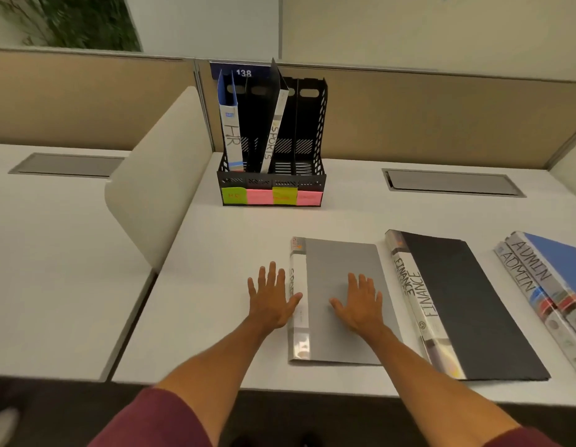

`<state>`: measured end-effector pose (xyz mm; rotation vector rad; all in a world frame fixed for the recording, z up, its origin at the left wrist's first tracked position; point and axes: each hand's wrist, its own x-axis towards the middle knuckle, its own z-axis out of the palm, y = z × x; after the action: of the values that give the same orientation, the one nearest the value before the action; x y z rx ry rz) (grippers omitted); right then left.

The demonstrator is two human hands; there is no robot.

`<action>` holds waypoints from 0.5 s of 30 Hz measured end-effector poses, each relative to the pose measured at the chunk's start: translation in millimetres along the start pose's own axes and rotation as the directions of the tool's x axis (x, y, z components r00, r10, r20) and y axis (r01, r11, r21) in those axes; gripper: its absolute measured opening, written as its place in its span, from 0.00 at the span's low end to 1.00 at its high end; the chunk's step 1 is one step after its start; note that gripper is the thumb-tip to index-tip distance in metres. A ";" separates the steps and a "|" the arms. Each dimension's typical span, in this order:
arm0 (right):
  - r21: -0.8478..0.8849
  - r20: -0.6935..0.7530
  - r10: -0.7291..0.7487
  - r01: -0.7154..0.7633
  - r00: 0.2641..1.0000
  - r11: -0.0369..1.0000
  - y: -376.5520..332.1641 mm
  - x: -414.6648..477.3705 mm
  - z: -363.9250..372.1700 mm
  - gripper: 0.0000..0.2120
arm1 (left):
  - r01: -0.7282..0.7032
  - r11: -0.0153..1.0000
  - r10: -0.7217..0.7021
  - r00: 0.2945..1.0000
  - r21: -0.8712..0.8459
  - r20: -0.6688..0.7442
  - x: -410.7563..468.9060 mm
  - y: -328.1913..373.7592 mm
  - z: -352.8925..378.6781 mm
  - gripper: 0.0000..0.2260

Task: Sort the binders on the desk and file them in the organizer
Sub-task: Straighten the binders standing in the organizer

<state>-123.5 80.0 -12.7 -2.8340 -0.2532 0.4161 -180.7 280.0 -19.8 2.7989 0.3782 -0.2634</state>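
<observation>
Now reaches both arms out over the white surface (215, 253). Rests the left hand (270, 298) flat, fingers straight and spread, thumb touching the spine of the grey SPORTS binder (341, 259); grips nothing. Lays the right hand (361, 304) flat on that binder's cover, fingers straight. Has the black FINANCE binder (467, 301) just to the right and two ADMIN binders (522, 272) beyond, all lying flat. Faces the black organizer (319, 124) at the back, holding an HR binder (230, 133) in its leftmost slot and a leaning filed SPORTS binder (275, 130) beside it.
</observation>
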 end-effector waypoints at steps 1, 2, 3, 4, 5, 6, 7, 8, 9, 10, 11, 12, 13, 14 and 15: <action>0.012 0.014 0.014 -0.015 1.000 1.000 5.3 1.8 0.0 0.38 | 0.027 0.999 -0.026 1.000 -0.025 0.016 0.6 2.6 3.3 0.35; 0.021 0.025 0.028 -0.029 0.999 0.999 10.4 3.5 -0.1 0.38 | 0.050 0.998 -0.049 0.998 -0.049 0.029 1.8 5.8 6.2 0.35; 0.030 0.034 0.044 -0.045 0.998 0.999 15.6 5.5 -0.5 0.39 | 0.071 0.995 -0.068 0.997 -0.073 0.040 3.0 9.4 8.8 0.35; 0.038 0.040 0.062 -0.063 0.997 0.997 20.6 7.9 -1.2 0.39 | 0.093 0.990 -0.088 0.995 -0.103 0.050 4.3 13.8 10.5 0.35; 0.047 0.045 0.080 -0.082 0.996 0.996 25.1 10.2 -1.7 0.39 | 0.120 0.982 -0.113 0.992 -0.143 0.060 5.4 18.4 11.6 0.35; 0.060 0.051 0.098 -0.101 0.994 0.993 28.9 12.1 -2.0 0.39 | 0.151 0.970 -0.140 0.988 -0.191 0.070 6.4 22.9 12.5 0.35; 0.077 0.060 0.115 -0.120 0.992 0.990 31.8 13.8 -1.8 0.39 | 0.181 0.954 -0.168 0.983 -0.239 0.074 7.4 26.9 13.5 0.35; 0.093 0.072 0.130 -0.136 0.989 0.986 33.6 15.5 -1.1 0.39 | 0.205 0.939 -0.193 0.979 -0.278 0.070 8.5 30.5 14.8 0.34; 0.104 0.082 0.139 -0.147 0.987 0.984 34.8 16.8 0.1 0.39 | 0.224 0.928 -0.216 0.974 -0.298 0.060 9.4 33.7 15.8 0.33; 0.106 0.084 0.141 -0.150 0.986 0.983 35.5 17.8 1.4 0.39 | 0.242 0.922 -0.239 0.970 -0.302 0.045 10.6 36.5 16.7 0.32; 0.104 0.080 0.136 -0.144 0.987 0.984 35.6 18.9 3.0 0.39 | 0.258 0.920 -0.261 0.965 -0.295 0.030 11.6 38.3 17.2 0.30; 0.103 0.072 0.128 -0.135 0.989 0.985 35.5 19.8 4.4 0.39 | 0.272 0.919 -0.279 0.960 -0.286 0.016 12.9 39.8 17.1 0.29; 0.106 0.062 0.117 -0.123 0.991 0.987 35.1 20.7 5.5 0.38 | 0.280 0.918 -0.290 0.957 -0.282 0.006 13.9 41.0 16.5 0.27; 0.109 0.055 0.104 -0.110 0.993 0.988 34.2 21.6 6.4 0.38 | 0.284 0.916 -0.295 0.955 -0.283 0.003 15.5 42.1 15.3 0.26; 0.112 0.053 0.089 -0.095 0.995 0.989 33.0 22.4 7.1 0.38 | 0.288 0.914 -0.298 0.954 -0.285 0.007 16.8 43.3 13.4 0.25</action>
<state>-100.1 54.9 -34.4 -2.7330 -0.1046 0.5024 -154.3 239.7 -24.2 2.4609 0.7834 -0.2046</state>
